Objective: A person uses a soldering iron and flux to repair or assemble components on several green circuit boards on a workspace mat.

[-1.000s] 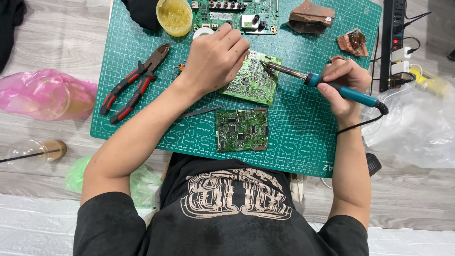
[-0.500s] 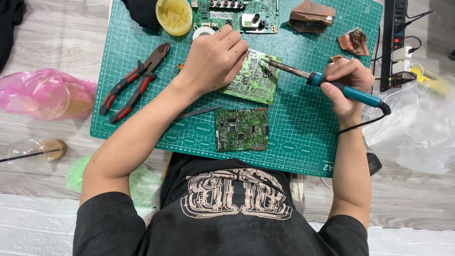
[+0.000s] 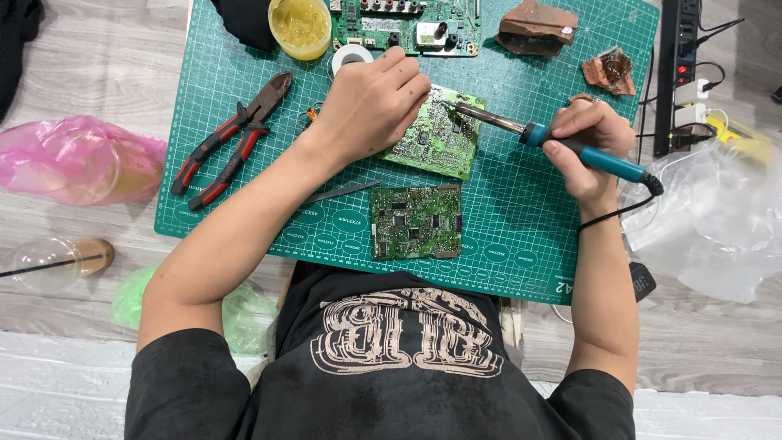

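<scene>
Iron tip nudged onto circuit board (image 3: pixel 436 134) | right hand (image 3: pixel 588 138) grips soldering iron (image 3: pixel 562 145) | left hand (image 3: pixel 371 106) closed, pinning board | yellow tub (image 3: pixel 300 26): residue

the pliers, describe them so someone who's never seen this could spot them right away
Start at the green cutting mat. On its left part, beside the left hand, lie the pliers, lying at a slant. They alone have red-and-black handles.

The left hand (image 3: pixel 371 102) hides part of the tilted circuit board (image 3: pixel 436 134).
</scene>
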